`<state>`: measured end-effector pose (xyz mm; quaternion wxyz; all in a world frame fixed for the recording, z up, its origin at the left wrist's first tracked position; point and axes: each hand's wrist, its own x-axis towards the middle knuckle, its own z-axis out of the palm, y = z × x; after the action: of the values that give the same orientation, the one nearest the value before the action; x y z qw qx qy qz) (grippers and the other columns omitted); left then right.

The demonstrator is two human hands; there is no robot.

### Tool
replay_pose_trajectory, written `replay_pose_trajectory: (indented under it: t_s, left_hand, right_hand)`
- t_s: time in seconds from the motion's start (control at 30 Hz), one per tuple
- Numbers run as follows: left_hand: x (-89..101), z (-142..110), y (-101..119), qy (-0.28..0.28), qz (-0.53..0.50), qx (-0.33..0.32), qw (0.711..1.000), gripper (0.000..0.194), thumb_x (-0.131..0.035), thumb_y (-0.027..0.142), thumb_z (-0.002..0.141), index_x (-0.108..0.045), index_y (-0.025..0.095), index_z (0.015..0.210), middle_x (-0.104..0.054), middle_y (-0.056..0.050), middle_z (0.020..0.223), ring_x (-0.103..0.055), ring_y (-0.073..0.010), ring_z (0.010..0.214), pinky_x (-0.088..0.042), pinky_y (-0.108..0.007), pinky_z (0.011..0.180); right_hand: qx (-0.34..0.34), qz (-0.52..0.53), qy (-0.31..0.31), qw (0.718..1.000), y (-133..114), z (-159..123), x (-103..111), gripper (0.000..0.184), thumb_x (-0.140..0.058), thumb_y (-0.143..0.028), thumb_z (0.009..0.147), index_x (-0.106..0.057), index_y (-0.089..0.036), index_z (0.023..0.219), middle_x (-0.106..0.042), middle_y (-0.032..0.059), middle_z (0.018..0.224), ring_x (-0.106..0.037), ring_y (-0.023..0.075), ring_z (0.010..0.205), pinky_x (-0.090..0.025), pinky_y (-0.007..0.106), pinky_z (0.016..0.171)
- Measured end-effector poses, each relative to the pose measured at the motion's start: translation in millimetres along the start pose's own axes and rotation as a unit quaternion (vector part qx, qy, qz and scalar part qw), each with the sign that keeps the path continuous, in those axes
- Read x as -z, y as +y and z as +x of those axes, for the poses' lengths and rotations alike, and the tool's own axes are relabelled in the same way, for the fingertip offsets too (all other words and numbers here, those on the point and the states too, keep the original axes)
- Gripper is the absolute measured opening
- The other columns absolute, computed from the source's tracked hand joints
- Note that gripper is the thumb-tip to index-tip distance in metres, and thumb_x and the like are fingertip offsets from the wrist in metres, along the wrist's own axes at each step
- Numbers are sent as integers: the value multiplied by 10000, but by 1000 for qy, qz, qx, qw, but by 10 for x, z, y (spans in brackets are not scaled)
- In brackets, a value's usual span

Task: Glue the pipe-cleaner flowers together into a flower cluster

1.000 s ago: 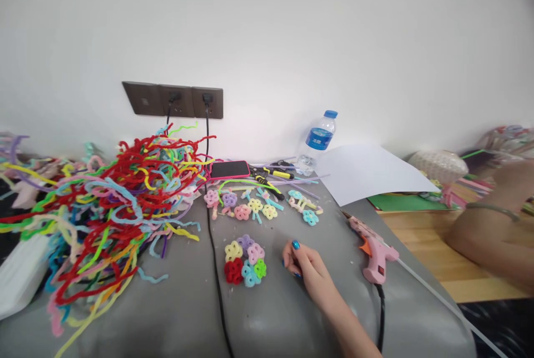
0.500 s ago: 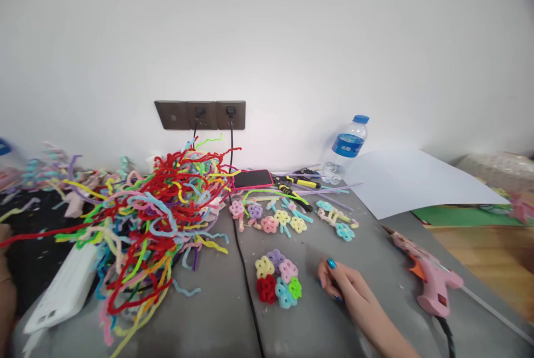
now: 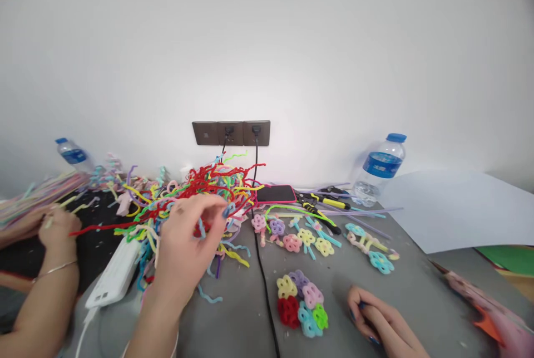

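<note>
My left hand [image 3: 187,235] is raised in front of a tangled heap of pipe cleaners [image 3: 204,177], thumb and forefinger pinched together. Whatever lies between those fingertips is too small to make out. Low on the grey table rests my right hand [image 3: 379,319], fingers curled in; what they may hold is hidden. Just left of it lies a ring of pipe-cleaner flowers [image 3: 308,319] in yellow, purple, pink, green, light blue and red. Behind the ring are several smaller flower pieces [image 3: 292,243], and a linked piece with blue flowers [image 3: 380,262] sits to the right.
A phone [image 3: 276,194], pliers [image 3: 317,210] and a water bottle [image 3: 381,168] stand or lie along the wall. White paper [image 3: 450,213] and a blurred pink glue gun [image 3: 492,313] are at right. A black cord [image 3: 265,285] crosses the table. Left are a power strip [image 3: 114,274] and another person's hands [image 3: 56,227].
My left hand has come into view, up to the pipe-cleaner heap. The view has swung left, so things appear farther right and lower. My right hand stays curled on the table.
</note>
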<state>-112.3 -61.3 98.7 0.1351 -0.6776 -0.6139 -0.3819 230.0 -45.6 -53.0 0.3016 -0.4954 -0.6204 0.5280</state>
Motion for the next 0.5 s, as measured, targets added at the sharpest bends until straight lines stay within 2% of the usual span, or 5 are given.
replay_pose_trajectory:
  t_s: [0.1,0.17,0.27,0.37,0.5]
  left_hand:
    - [-232,150,-36,-115,105,26,987,117,-583,261,914,-688,230,874,-701,-9,786,-645,-236,807,-419,-416,826]
    - [-353,194,-75,-152,155,47,975,104,-599,228,888,-676,225,818,-701,-20,796,-641,-254,825,-378,-413,813]
    - [-429,204,-88,-153,185,37,970,145,-561,231,909,-662,226,805,-704,-35,823,-629,-265,865,-349,-403,817]
    - [-413,226,-50,-140,182,3,973,189,-503,261,943,-659,225,841,-699,-50,882,-623,-259,878,-344,-382,807]
    - [-350,301,13,-137,143,-1,980,205,-460,249,939,-644,212,858,-675,-50,893,-615,-218,755,-373,-345,767]
  right_hand:
    - [15,1,-10,1000,-6,-5,-3,469,-416,-657,861,-453,-236,659,-336,-45,544,-287,147,527,-272,287,548]
    - [29,1,-15,999,-20,-12,-8,449,-406,-625,882,-461,-233,671,-330,-50,550,-282,145,530,-264,286,549]
    - [54,4,-15,998,-48,-26,-24,403,-403,-560,905,-468,-231,680,-327,-53,558,-274,142,531,-255,283,542]
    - [69,13,-9,997,-66,-44,-49,348,-408,-491,911,-472,-232,687,-316,-59,555,-263,141,524,-247,280,529]
    - [76,27,-2,997,-68,-67,-76,290,-402,-422,910,-472,-231,703,-303,-64,568,-257,140,529,-238,276,528]
